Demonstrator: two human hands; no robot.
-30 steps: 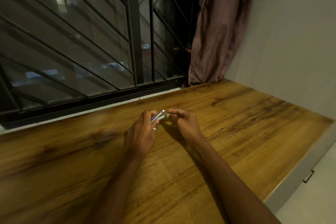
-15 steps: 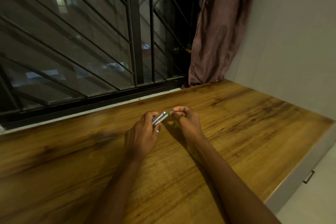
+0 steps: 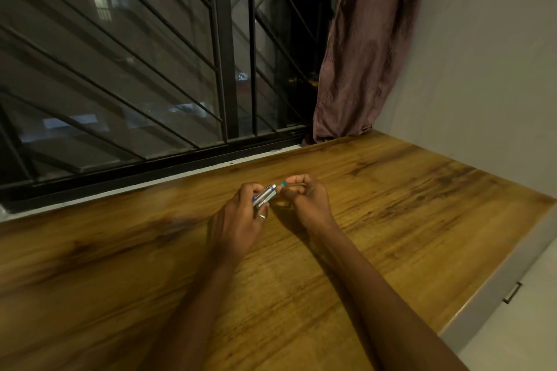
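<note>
Countertop [image 3: 407, 220] wood-grain, barred window [image 3: 120, 69] behind; left hand [image 3: 238, 226], right hand [image 3: 307, 202] grip pens [image 3: 264, 196].

Glossy, silvery metal-look pens [image 3: 264, 196] in the left hand [image 3: 238, 229], beside its polished metal ring [image 3: 261, 216]; a teal-tipped pen [image 3: 283, 183], plastic-looking, in the right hand [image 3: 310, 202]. Smooth, faintly glossy wood-grain desk [image 3: 391, 220]; crumpled cloth curtain [image 3: 361, 54]; dark matt metal window bars [image 3: 223, 54].
</note>
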